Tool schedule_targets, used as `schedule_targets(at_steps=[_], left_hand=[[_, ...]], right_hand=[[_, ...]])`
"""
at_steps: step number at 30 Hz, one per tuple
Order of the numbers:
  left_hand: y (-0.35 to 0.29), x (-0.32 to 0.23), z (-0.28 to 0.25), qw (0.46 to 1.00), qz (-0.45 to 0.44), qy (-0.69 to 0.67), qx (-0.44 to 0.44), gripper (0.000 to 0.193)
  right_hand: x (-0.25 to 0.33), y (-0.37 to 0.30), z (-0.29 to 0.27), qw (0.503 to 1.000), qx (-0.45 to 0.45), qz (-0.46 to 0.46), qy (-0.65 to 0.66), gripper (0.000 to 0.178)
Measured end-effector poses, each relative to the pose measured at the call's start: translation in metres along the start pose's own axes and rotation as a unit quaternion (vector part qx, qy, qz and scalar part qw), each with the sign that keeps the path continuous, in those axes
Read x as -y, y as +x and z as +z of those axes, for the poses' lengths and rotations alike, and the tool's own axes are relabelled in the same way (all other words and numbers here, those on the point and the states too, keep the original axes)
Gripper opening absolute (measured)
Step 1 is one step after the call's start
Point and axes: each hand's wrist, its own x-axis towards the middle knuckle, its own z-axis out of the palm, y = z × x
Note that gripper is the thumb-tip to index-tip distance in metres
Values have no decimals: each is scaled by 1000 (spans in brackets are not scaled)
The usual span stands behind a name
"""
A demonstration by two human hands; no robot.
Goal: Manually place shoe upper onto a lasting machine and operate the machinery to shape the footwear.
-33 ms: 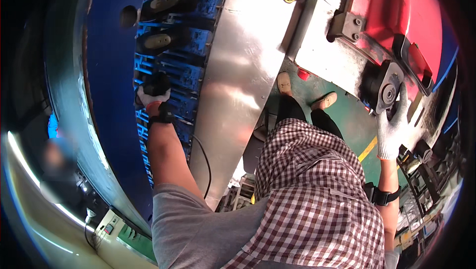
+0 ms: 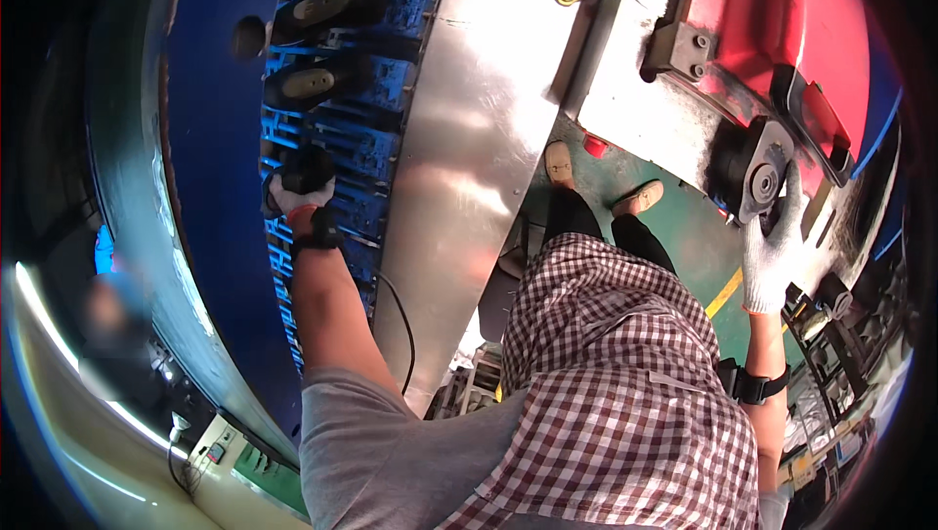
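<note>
Fingers of the left hand curl at a black piece in the blue rack — grip or mere touch cannot be told — while those of the right hand spread against the grey mount beside the red machine. Two black shoes lie farther up the rack; the share of work finished or left does not show.

Yellow stripe on the green floor

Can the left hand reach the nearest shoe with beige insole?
Probably yes: the left hand is close to that shoe, and no barrier shows between them. It seems to hold a dark object, though, so may need freeing first.
</note>
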Motion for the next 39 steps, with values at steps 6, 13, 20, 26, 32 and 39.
schedule_targets(at_steps=[6,13,20,26,32,39], left_hand=[[-96,70,-43,986,131,60,80,57],[-265,178,-14,917,-82,13,391,92],[-411,235,103,769,-126,161,606,113],[-521,317,174,653,-97,311,683,95],[-614,367,238,526,173,421,719,101],[-706,384,318,455,366,327,743,86]], right_hand=[[-7,-6,-7,1000,17,1,-23,77],[-10,-3,-31,993,-38,-100,-39,69],[9,0,-99,948,118,-107,277,81],[-2,-19,-167,870,150,-89,462,106],[-116,-17,-217,814,-19,123,568,87],[-219,87,-237,963,-193,186,39,77]])
